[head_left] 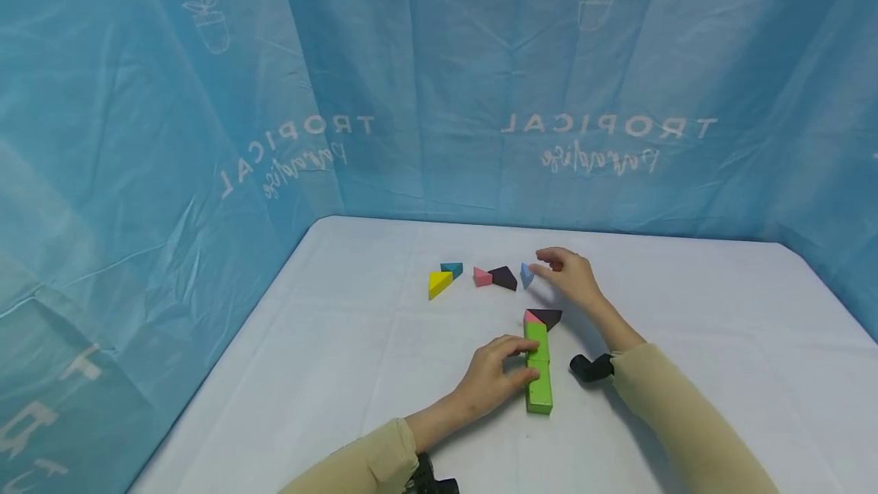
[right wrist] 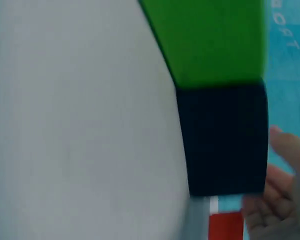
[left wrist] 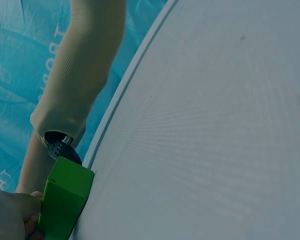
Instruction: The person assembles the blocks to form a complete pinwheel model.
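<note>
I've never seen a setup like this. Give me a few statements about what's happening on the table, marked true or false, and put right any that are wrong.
1. The left grip touches the green blocks. True.
2. Those green blocks lie apart from each other. False: they meet end to end.
3. The right grip is close beside the light-blue block. True.
4. A teal block lies next to the yellow block. True.
5. The yellow block is nearer the right grip than the light-blue block. False: the light-blue block is nearer.
</note>
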### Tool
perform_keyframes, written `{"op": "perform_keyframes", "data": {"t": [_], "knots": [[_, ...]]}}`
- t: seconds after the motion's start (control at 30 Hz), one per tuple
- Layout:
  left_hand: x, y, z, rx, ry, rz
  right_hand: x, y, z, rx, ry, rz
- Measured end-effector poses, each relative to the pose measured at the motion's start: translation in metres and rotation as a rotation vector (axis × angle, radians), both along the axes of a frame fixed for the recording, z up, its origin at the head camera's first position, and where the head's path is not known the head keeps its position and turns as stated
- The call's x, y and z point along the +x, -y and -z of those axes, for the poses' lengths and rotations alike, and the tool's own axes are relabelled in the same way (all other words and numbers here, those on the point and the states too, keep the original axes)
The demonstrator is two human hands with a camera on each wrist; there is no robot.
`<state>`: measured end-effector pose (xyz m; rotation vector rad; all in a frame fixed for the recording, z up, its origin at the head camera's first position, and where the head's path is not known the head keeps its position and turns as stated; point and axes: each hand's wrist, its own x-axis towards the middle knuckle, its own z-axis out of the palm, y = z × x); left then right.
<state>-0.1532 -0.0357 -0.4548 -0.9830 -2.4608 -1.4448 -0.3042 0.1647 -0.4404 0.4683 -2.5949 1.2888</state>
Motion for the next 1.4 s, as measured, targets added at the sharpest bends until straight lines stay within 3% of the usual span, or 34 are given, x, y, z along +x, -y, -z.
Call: {"op": "perform_keyframes", "data": {"t": [0.23, 0.4, 0.67, 1.03, 1.17, 1.4], "knots": [[0.0, -0.002, 0.001, -0.006, -0.014, 0.006, 0.0, 0.008, 0.007, 0.134, 0.057, -0.05], [0.0, -0.003, 0.0, -0.019, -0.044, -0.002, 0.0, 0.003, 0.002, 0.14, 0.056, -0.088], [0.0, -0.001, 0.001, -0.013, -0.015, -0.002, 0.001, -0.006, 0.002, 0.17, 0.036, -0.203], [0.0, -0.001, 0.002, -0.011, -0.031, -0.006, -0.002, -0.009, 0.002, 0.148, 0.029, -0.244], [0.001, 0.0, 0.003, -0.018, -0.032, -0.006, 0.002, -0.01, 0.0, 0.172, 0.013, -0.22], [-0.001, 0.001, 0.002, -0.017, -0.028, -0.007, 0.016, -0.006, -0.004, 0.102, 0.025, -0.096]]}}
